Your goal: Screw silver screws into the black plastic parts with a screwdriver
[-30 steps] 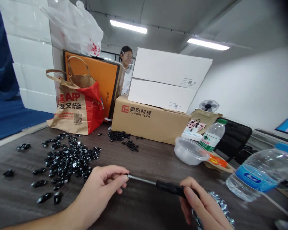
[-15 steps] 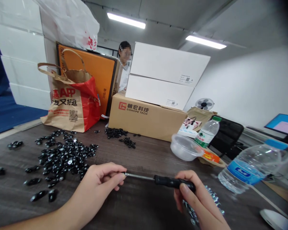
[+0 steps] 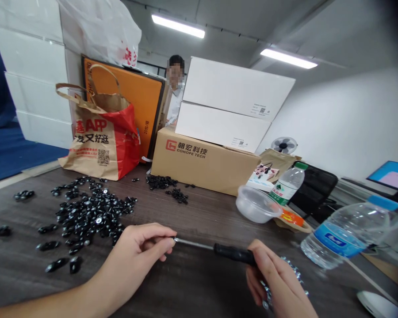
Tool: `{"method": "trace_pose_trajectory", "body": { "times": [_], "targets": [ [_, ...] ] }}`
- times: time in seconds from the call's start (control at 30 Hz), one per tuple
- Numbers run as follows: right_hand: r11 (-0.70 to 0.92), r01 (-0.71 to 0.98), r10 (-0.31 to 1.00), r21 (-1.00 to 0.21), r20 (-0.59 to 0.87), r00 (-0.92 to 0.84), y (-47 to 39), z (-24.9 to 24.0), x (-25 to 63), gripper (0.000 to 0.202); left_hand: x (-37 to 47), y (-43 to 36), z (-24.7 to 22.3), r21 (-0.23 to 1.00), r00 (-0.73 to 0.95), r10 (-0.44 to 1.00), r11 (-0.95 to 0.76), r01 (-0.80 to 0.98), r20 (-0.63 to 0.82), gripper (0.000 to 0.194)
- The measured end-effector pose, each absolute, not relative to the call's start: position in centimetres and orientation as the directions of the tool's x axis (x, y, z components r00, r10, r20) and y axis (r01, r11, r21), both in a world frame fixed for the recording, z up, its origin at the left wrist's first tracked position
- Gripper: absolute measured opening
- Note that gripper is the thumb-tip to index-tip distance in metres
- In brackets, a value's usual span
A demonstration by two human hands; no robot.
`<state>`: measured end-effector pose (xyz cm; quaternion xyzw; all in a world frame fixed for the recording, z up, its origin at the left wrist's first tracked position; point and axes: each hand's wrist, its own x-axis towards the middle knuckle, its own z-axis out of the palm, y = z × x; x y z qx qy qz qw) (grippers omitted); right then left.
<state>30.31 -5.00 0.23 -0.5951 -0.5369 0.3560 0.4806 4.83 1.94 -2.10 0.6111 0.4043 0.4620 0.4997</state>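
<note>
My right hand [image 3: 272, 274] is closed round the end of the black handle of a screwdriver [image 3: 232, 253]. Its metal shaft points left and reaches the fingertips of my left hand [image 3: 146, 251]. Thumb and fingers of my left hand are pinched at the screwdriver's tip; what they hold is mostly hidden, with only a tiny bit showing there. Left of that hand lies a heap of small black parts with shiny metal ends [image 3: 93, 214]. Small silvery metal pieces [image 3: 293, 270] lie partly hidden behind my right hand.
Smaller black pieces [image 3: 161, 181] lie before a cardboard box [image 3: 205, 165] with white boxes [image 3: 232, 97] on top. A paper bag [image 3: 96, 137] stands back left. At right are a plastic bowl [image 3: 257, 205], a water bottle [image 3: 341, 238] and a green-capped bottle [image 3: 287, 185]. A person [image 3: 175, 97] is behind.
My right hand has shifted along the screwdriver handle to its end, with the thumb and fingers placed differently. My left hand keeps its pinch at the tip. The camera view has moved slightly.
</note>
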Motion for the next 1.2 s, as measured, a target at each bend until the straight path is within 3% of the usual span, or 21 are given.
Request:
{"method": "trace_pose_trajectory", "body": {
  "times": [0.1, 0.27, 0.4, 0.57, 0.7, 0.83, 1.0, 1.1, 1.2],
  "targets": [
    [0.103, 0.169, 0.970, -0.980, 0.137, 0.202, -5.0, 0.2, 30.2, 0.041, 4.8, 1.8, -2.1, 0.984, 0.239, 0.958, -0.173, 0.040, 0.159, 0.019],
    [0.042, 0.329, 0.978, -0.943, 0.106, 0.178, -5.1, 0.1, 30.4, 0.047, 4.8, 1.9, -2.1, 0.986, 0.229, 0.961, -0.164, 0.027, 0.154, 0.020],
    [0.084, 0.152, 0.974, -0.985, 0.114, 0.198, -5.1, 0.0, 30.4, 0.044, 4.8, 1.8, -2.2, 0.986, 0.236, 0.959, -0.166, 0.023, 0.156, 0.020],
    [0.088, 0.335, 0.976, -0.938, 0.147, 0.157, -4.9, -0.2, 31.0, 0.045, 4.8, 1.8, -2.2, 0.979, 0.229, 0.956, -0.198, 0.056, 0.181, 0.018],
    [0.087, 0.294, 0.982, -0.952, 0.133, 0.138, -4.8, -0.4, 31.4, 0.042, 4.8, 1.9, -2.3, 0.979, 0.224, 0.958, -0.196, 0.047, 0.181, 0.016],
    [0.100, 0.369, 0.982, -0.924, 0.152, 0.116, -5.0, -0.1, 31.2, 0.045, 4.7, 1.8, -2.0, 0.973, 0.235, 0.947, -0.231, 0.018, 0.220, 0.014],
    [0.104, 0.275, 0.980, -0.956, 0.145, 0.134, -5.1, 0.1, 30.9, 0.038, 4.7, 1.4, -1.4, 0.965, 0.227, 0.943, -0.259, 0.046, 0.243, 0.012],
    [0.112, 0.305, 0.979, -0.946, 0.157, 0.127, -4.9, -0.1, 31.0, 0.043, 4.6, 1.3, -1.3, 0.957, 0.238, 0.936, -0.282, 0.065, 0.260, 0.012],
    [0.093, 0.197, 0.984, -0.976, 0.120, 0.130, -4.7, -0.1, 31.0, 0.046, 4.5, 1.3, -1.4, 0.957, 0.238, 0.935, -0.285, 0.063, 0.263, 0.012]
  ]
}}
